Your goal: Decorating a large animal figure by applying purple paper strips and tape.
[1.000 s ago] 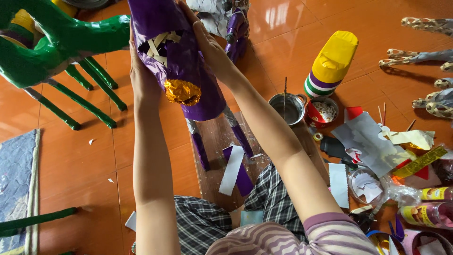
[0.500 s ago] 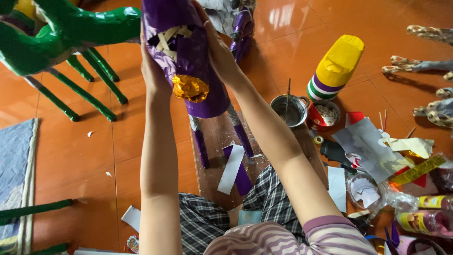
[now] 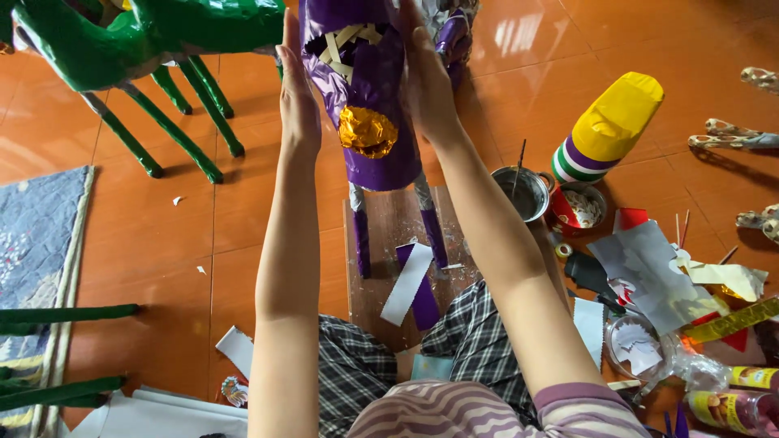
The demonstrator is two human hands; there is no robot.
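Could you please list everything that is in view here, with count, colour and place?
purple figure: one, purple foil with a gold patch and pale strips, top centre, between both hands
wooden board: one, brown, under the figure's legs
paper strips: two, one white, one purple, on the board
green figure: one, green, top left, legs on the floor
metal pot: one, silver, stick inside, right of the board
striped cone: one, yellow top with purple, white and green bands, right
paper scraps: many, mixed colours, lower right
mat: one, grey-blue, left edge
left hand: flat against the figure's left side
right hand: flat against its right side
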